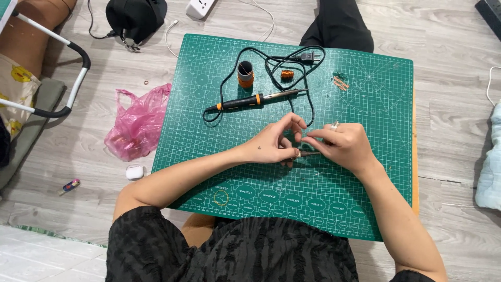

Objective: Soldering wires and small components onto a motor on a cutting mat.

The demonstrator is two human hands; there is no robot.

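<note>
Centrally on the green cutting mat (365, 209), both hands are meeting above its middle. The left hand (274, 143) is curling its fingers inward, thumb and forefinger arching toward the right hand (344, 146), and the fingertips of the two are touching or nearly touching. A thin dark rod-like piece (308, 154) is lying between them just beneath the fingers; both hands are pinching around it, though whether each one is actually clamping it cannot be told, since the fingers are covering the contact points. The right hand is wearing a ring (334, 125) on one finger.

Toward the far edge of the mat, a soldering iron (253, 101) with a black and orange handle is lying flat, its tip pointing to the right edge. Its black cord (271, 62) is looping near the far edge and ending in a plug (308, 56). An orange spool (245, 74) is standing upright just beyond the iron's handle. A small orange part (287, 74) is lying beside the cord. Off the mat's left edge, a pink plastic bag (138, 122) is resting on the floor.
</note>
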